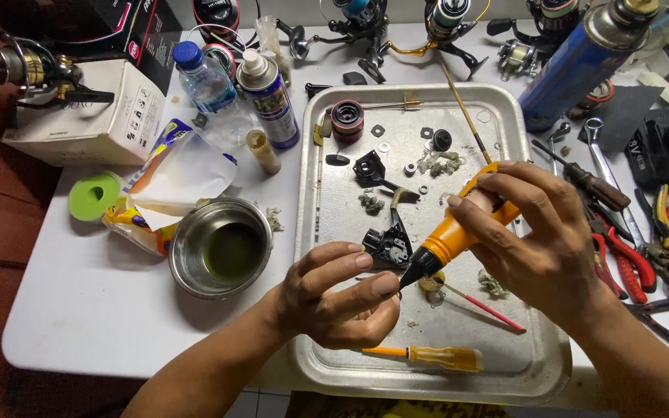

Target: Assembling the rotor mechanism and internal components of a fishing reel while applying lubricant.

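We had the reel well stripped by this point: its spool point(348, 120), washers, a small bearing and dark plastic pieces lay scattered over the dull aluminium tray point(505, 364), among tufts of greyish, grease-soiled wadding. The black reel body part point(389, 246) rested on the tray just beyond our left hand point(334, 298). That hand was pinched closed, thumb against forefinger, on something too small for us to make out. Our right hand point(540, 248) was wrapped around an orange squeeze bottle point(458, 232) with a black tapered nozzle, its tip touching the left fingertips point(385, 285).

So we judged the stripping and wiping largely done, the lubricating in hand, and the whole reassembly left, since no parts were joined yet.

A translucent orange-handled screwdriver point(427, 356) and a thin red-handled pick point(483, 304) lay on the tray near us. To the left stood a shiny steel bowl point(220, 246) holding greenish liquid; red-gripped pliers point(621, 255) lay on the white table at right.
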